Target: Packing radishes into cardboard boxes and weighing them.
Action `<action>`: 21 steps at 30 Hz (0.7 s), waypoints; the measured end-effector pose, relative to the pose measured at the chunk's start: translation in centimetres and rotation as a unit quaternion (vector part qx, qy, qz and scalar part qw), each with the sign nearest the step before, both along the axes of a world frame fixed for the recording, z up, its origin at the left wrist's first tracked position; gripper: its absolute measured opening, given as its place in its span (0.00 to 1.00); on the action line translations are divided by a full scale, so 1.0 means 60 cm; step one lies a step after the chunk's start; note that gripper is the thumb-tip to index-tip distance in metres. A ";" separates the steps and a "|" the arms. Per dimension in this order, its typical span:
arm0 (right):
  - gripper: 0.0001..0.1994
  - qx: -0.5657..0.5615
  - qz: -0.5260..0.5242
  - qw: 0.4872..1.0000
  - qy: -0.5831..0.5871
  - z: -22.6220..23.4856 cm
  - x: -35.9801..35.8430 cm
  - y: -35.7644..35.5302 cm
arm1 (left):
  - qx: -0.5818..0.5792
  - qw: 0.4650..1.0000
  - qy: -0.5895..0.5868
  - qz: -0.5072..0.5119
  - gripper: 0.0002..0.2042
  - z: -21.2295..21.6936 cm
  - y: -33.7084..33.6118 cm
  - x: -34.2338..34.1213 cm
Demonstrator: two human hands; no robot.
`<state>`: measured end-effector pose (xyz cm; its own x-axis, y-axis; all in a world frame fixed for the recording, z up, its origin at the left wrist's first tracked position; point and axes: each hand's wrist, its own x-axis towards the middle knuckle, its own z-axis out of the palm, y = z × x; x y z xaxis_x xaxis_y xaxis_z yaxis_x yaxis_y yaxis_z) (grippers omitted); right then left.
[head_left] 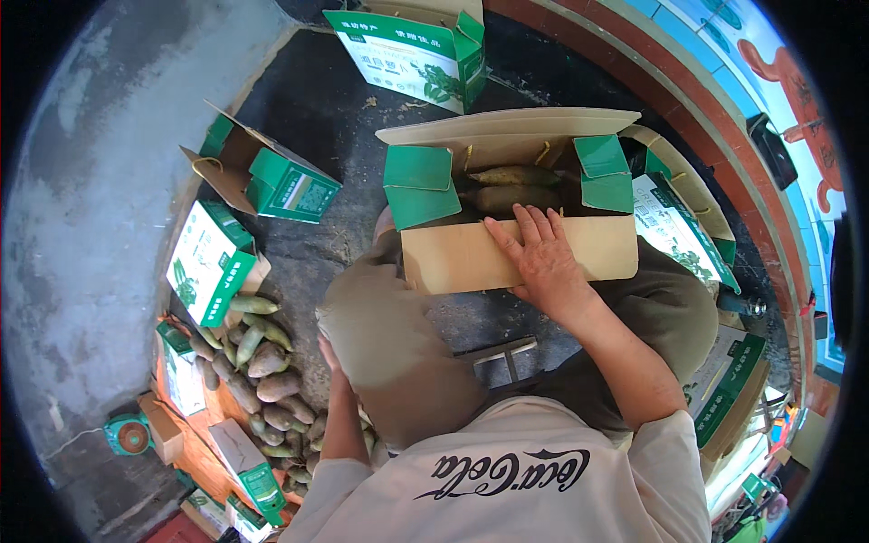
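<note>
head view: dark floor [312, 262] lies between open box [453, 258] and grey wall [100, 271].

A cardboard box [453, 258], tan inside with green side flaps, is seen opened upward in the upper middle of the head view. Inside, elongated greenish-brown root vegetables [514, 176] are laid crosswise.

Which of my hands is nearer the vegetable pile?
Left. Your left hand, beside your left leg, is just right of the vegetable pile; your right hand is farther away, on a box flap.
</note>
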<state>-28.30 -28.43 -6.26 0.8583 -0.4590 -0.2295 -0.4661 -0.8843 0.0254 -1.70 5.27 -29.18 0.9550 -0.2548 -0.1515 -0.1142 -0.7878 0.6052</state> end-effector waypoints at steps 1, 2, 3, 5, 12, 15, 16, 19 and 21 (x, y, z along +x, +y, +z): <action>0.54 0.003 0.007 1.000 -0.013 0.002 0.006 0.005 | 0.005 1.000 -0.020 0.006 0.27 0.015 0.017 0.009; 0.52 -0.010 0.009 1.000 -0.024 -0.001 0.005 0.006 | 0.005 1.000 -0.028 0.003 0.27 0.043 0.010 0.024; 0.50 -0.022 0.011 0.999 -0.035 -0.004 0.003 0.007 | -0.091 0.993 -0.069 -0.013 0.32 0.076 0.004 0.046; 0.52 -0.028 0.011 0.998 -0.053 -0.014 0.001 0.007 | -0.205 0.969 -0.138 -0.018 0.39 0.164 -0.029 0.069; 0.52 -0.087 0.006 0.994 -0.073 -0.048 -0.003 0.007 | -0.343 0.927 -0.137 -0.059 0.36 0.477 -0.208 0.007; 0.51 -0.089 0.009 0.994 -0.071 -0.048 0.002 0.009 | -0.422 0.890 -0.093 -0.147 0.36 0.529 -0.271 -0.033; 0.51 -0.090 0.002 0.993 -0.074 -0.052 -0.002 0.008 | -0.430 0.882 -0.068 -0.180 0.36 0.537 -0.298 -0.049; 0.49 -0.109 0.007 0.992 -0.069 -0.054 -0.006 0.010 | -0.389 0.887 -0.042 -0.246 0.34 0.547 -0.368 -0.101; 0.48 -0.119 0.014 0.991 -0.056 -0.053 -0.006 0.012 | -0.390 0.860 -0.018 -0.329 0.35 0.536 -0.413 -0.133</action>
